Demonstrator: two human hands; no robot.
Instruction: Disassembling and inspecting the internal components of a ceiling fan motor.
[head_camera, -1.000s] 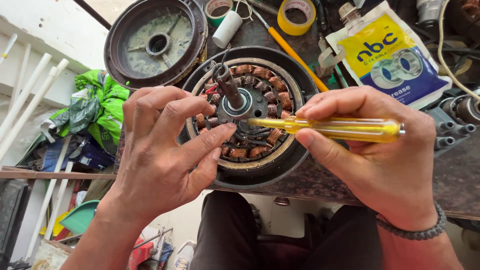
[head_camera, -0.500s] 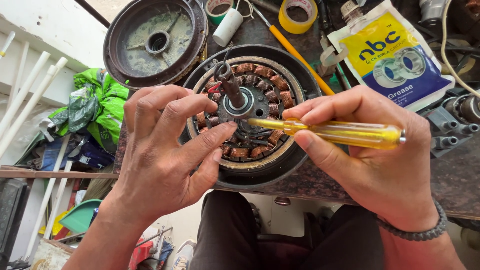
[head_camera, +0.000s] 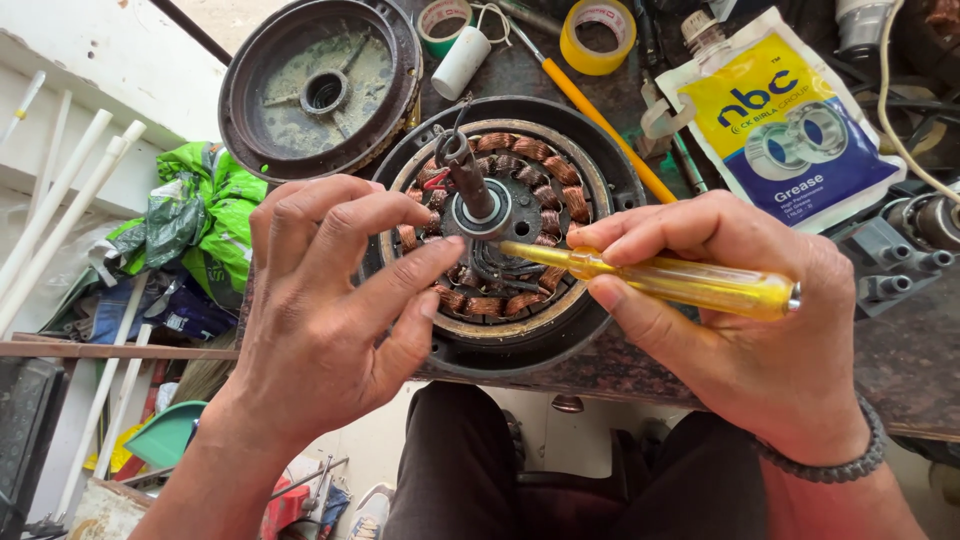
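A round fan motor (head_camera: 520, 215) with copper windings and a central shaft lies in its dark housing at the bench edge. My right hand (head_camera: 740, 320) grips a yellow-handled screwdriver (head_camera: 680, 282), its tip pointing left toward the bearing at the shaft. My left hand (head_camera: 330, 300) rests on the motor's left side, fingers spread, the forefinger touching near the screwdriver tip.
A dark round motor cover (head_camera: 320, 85) lies behind on the left. Tape rolls (head_camera: 597, 35), a white tube (head_camera: 462, 62), an orange-handled tool (head_camera: 600, 115) and a yellow-blue grease pouch (head_camera: 790, 115) sit on the bench. White pipes (head_camera: 60, 200) and green bags (head_camera: 200, 215) are left, below the bench.
The screwdriver has tilted a little, its handle end dropping lower on the right. My left hand stays on the motor.
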